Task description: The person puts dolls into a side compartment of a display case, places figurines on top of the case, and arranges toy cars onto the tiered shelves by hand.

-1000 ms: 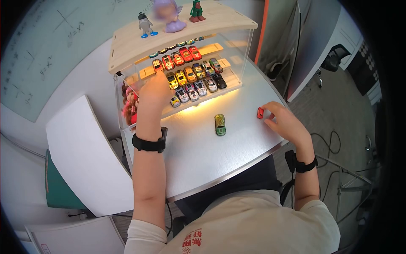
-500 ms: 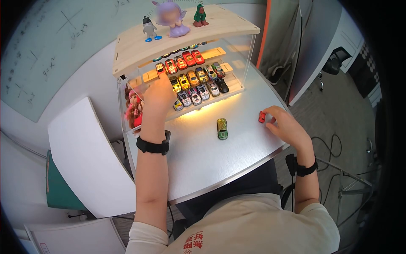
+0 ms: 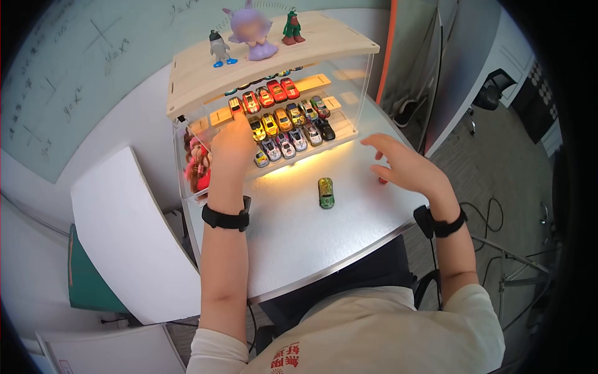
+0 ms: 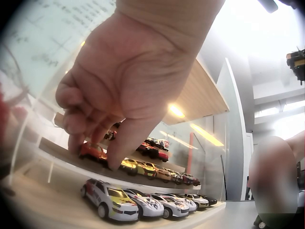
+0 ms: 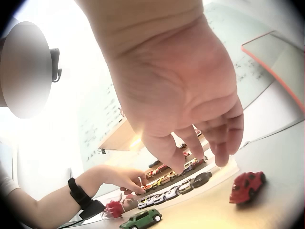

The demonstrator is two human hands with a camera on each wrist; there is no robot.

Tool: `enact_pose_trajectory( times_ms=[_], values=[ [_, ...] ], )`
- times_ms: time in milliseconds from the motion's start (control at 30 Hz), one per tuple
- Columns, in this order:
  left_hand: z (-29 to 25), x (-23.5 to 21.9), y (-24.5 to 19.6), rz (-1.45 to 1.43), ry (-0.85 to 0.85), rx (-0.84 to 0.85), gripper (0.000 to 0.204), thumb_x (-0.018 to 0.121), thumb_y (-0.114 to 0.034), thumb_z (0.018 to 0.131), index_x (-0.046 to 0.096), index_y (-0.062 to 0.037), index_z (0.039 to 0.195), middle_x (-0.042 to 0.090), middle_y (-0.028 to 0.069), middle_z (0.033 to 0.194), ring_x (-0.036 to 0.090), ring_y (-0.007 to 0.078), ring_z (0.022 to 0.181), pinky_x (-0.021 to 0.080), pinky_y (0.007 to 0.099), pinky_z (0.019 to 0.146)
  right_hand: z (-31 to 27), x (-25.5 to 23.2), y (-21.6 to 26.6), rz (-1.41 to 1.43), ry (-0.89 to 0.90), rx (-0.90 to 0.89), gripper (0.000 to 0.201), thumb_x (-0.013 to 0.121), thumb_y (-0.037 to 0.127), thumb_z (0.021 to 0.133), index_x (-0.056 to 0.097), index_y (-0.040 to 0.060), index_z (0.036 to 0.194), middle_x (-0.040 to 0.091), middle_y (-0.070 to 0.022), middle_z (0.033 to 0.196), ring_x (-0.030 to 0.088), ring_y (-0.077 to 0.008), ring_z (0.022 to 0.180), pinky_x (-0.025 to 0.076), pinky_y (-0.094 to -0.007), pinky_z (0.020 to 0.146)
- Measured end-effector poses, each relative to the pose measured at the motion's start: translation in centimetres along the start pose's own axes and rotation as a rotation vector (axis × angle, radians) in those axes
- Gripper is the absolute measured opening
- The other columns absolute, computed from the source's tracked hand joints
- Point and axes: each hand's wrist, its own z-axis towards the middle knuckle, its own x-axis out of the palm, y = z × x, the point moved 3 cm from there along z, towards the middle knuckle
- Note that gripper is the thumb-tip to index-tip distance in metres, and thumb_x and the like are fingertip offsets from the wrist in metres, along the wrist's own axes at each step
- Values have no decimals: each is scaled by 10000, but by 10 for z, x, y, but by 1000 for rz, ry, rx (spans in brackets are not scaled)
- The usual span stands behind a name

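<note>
My left hand (image 3: pixel 233 146) reaches into the lit display case at the left end of the middle shelf. In the left wrist view its thumb and fingers pinch an orange toy car (image 4: pixel 94 151) from both sides. My right hand (image 3: pixel 408 165) hovers over the right of the table with loosely spread fingers and nothing in them. Below it sits a red toy car (image 5: pixel 247 187), mostly hidden by the hand in the head view. A green toy car (image 3: pixel 326 193) stands on the table between the hands.
Rows of toy cars (image 3: pixel 281 119) fill the stepped shelves of the clear-sided case. Small figurines, among them a purple one (image 3: pixel 252 34), stand on its wooden top (image 3: pixel 330 37). A doll (image 3: pixel 198 165) is at the case's left side. The metal table (image 3: pixel 293 249) ends close to my body.
My right hand has let go of the red car and lifted away, up and leftward over it. My left hand has stayed at the same spot on the shelf.
</note>
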Motion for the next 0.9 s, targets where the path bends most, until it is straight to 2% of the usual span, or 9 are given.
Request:
enact_pose_trajectory(
  times_ms=[67,100,200,267,367,467,533,600,900],
  values=[
    [1,2,2,0,-11,-2,337,702,-67,859,608,27,1169,772,189,933,770,357,925,620,459,775,25,0,4,6,51,37,580,689,122,970,512,27,1513,624,-185,1371,667,-243,1060,560,-380,951],
    [1,3,3,-1,-15,-4,325,694,-56,859,615,27,1163,771,188,930,768,360,919,617,459,771,39,-1,6,6,47,34,580,689,122,970,512,27,1513,624,-185,1371,667,-243,1060,560,-380,951],
    [-2,-1,0,2,-32,-3,254,684,-45,858,637,16,1100,768,194,920,768,361,909,613,458,769,82,4,7,85,88,75,659,660,147,978,434,20,1583,644,-200,1327,681,-228,997,567,-366,914],
    [-3,-2,1,4,-59,12,221,686,-45,854,644,9,1064,767,192,911,769,359,896,611,458,763,105,13,0,270,156,198,704,620,139,964,384,9,1615,671,-205,1276,708,-233,947,572,-348,864],
    [-7,-5,0,15,-121,34,159,689,-46,847,655,-4,997,766,188,889,772,353,865,610,454,746,129,27,-10,277,59,154,724,584,120,947,361,11,1627,683,-218,1267,734,-253,930,576,-343,834],
    [-9,-8,0,29,-167,37,126,693,-49,845,660,-14,962,764,182,867,774,345,835,612,446,726,130,28,-1,252,152,212,727,578,109,938,365,9,1626,671,-242,1306,748,-261,987,579,-363,857],
    [-10,-12,0,30,-175,28,120,695,-52,846,662,-20,956,763,179,859,774,341,823,613,440,718,134,36,-5,195,134,175,731,579,106,930,370,5,1623,672,-250,1306,751,-265,987,578,-375,870],
    [-8,-15,0,33,3,-39,135,646,-94,902,682,-12,1002,765,200,972,755,374,955,592,469,802,135,40,-9,141,110,139,735,581,103,921,375,2,1620,673,-257,1307,754,-269,986,577,-388,883],
    [-16,-43,-9,80,-2,-74,127,651,-79,900,748,-23,958,766,193,942,757,368,948,599,460,804,132,38,4,59,116,82,751,605,107,914,373,3,1621,689,-279,1266,758,-288,967,569,-398,904]
  ],
)
